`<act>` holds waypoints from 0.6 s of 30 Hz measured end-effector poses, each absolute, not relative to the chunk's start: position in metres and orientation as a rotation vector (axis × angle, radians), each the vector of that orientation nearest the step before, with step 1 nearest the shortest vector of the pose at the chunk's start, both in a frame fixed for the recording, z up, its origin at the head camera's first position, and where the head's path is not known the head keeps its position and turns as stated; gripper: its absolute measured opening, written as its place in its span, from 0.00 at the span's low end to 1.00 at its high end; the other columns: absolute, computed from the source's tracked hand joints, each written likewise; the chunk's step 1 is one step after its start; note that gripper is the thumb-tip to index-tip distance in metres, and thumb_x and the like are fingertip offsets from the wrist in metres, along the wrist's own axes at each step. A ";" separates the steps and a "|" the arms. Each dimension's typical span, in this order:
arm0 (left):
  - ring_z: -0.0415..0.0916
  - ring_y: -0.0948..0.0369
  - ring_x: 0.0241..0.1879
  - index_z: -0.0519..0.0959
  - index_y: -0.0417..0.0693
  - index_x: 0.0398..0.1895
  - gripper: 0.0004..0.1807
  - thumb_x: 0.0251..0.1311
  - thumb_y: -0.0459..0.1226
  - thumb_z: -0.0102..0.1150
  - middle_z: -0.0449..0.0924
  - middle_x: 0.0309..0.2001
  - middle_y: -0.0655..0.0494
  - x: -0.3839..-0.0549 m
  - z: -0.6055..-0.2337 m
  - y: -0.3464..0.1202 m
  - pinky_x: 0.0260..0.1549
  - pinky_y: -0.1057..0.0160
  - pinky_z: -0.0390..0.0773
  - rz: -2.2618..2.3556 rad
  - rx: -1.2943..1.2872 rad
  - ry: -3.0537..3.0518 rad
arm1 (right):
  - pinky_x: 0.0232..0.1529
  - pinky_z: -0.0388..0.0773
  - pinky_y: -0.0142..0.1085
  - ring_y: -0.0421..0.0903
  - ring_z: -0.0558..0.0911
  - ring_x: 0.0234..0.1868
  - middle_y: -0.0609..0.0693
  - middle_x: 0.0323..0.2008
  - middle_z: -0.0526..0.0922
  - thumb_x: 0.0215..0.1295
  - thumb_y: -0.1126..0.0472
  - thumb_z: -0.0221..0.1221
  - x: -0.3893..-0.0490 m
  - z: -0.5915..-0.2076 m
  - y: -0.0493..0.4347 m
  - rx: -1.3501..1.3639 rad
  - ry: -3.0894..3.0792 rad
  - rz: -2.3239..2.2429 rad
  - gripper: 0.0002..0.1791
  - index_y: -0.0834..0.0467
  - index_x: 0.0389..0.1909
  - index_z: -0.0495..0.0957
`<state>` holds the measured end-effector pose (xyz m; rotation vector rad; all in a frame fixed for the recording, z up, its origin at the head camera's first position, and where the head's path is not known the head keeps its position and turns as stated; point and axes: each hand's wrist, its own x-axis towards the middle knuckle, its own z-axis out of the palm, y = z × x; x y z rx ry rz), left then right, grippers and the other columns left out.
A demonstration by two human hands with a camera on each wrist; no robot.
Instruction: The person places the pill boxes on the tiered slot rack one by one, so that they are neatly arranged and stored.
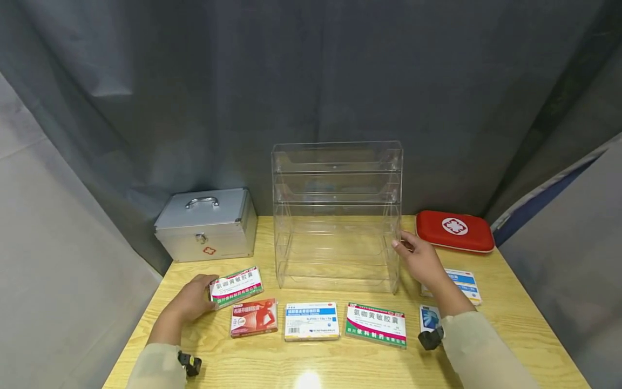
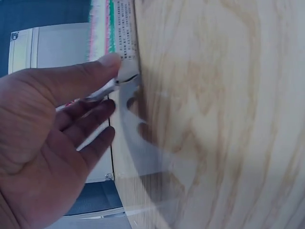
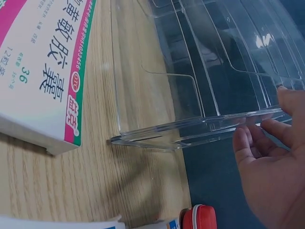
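My left hand (image 1: 193,297) pinches the left end of a white, green and magenta medicine box (image 1: 236,287), thumb on its edge in the left wrist view. A clear plastic tiered rack (image 1: 335,283) stands upright at the middle of the table. At its right side my right hand (image 1: 421,263) holds the side panel, with the thumb at the front edge and the fingers along the outer face in the right wrist view. Nearest my left hand's box lies a red medicine box (image 1: 254,317). Right of that are a blue-and-white box (image 1: 311,321) and another green-and-magenta box (image 1: 376,324).
A silver first-aid case (image 1: 206,224) stands at the back left, a red zip case (image 1: 454,231) at the back right. Under the right forearm, partly hidden, lie a blue-and-white box (image 1: 465,286) and a small box with a blue picture (image 1: 430,317). Grey curtains (image 1: 316,81) hang behind the wooden table (image 1: 272,367).
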<state>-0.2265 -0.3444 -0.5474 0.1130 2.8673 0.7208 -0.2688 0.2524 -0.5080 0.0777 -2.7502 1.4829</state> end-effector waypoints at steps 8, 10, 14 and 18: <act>0.85 0.46 0.56 0.73 0.42 0.70 0.29 0.67 0.26 0.71 0.78 0.64 0.36 -0.231 -0.552 -0.342 0.48 0.51 0.90 0.981 0.006 2.886 | 0.76 0.73 0.66 0.70 0.74 0.75 0.70 0.73 0.76 0.86 0.44 0.56 -0.269 -0.507 0.251 0.055 -2.750 1.498 0.38 0.63 0.84 0.63; 0.87 0.46 0.55 0.75 0.44 0.68 0.25 0.71 0.27 0.68 0.82 0.62 0.37 -0.232 -0.554 -0.342 0.42 0.54 0.90 1.021 -0.034 2.904 | 0.76 0.73 0.66 0.69 0.74 0.75 0.69 0.73 0.76 0.85 0.43 0.56 -0.269 -0.507 0.250 0.041 -2.751 1.509 0.38 0.62 0.84 0.63; 0.84 0.39 0.63 0.77 0.47 0.67 0.19 0.77 0.30 0.62 0.82 0.65 0.35 -0.235 -0.558 -0.344 0.46 0.52 0.91 1.172 -0.112 2.886 | 0.77 0.72 0.66 0.69 0.74 0.76 0.69 0.74 0.76 0.85 0.43 0.56 -0.268 -0.507 0.249 0.020 -2.747 1.536 0.38 0.61 0.84 0.62; 0.80 0.38 0.69 0.78 0.45 0.67 0.16 0.81 0.33 0.57 0.78 0.70 0.35 -0.238 -0.561 -0.345 0.54 0.52 0.90 1.401 -0.202 2.795 | 0.79 0.71 0.65 0.68 0.73 0.77 0.67 0.75 0.74 0.85 0.43 0.56 -0.268 -0.506 0.249 -0.017 -2.745 1.566 0.39 0.59 0.85 0.62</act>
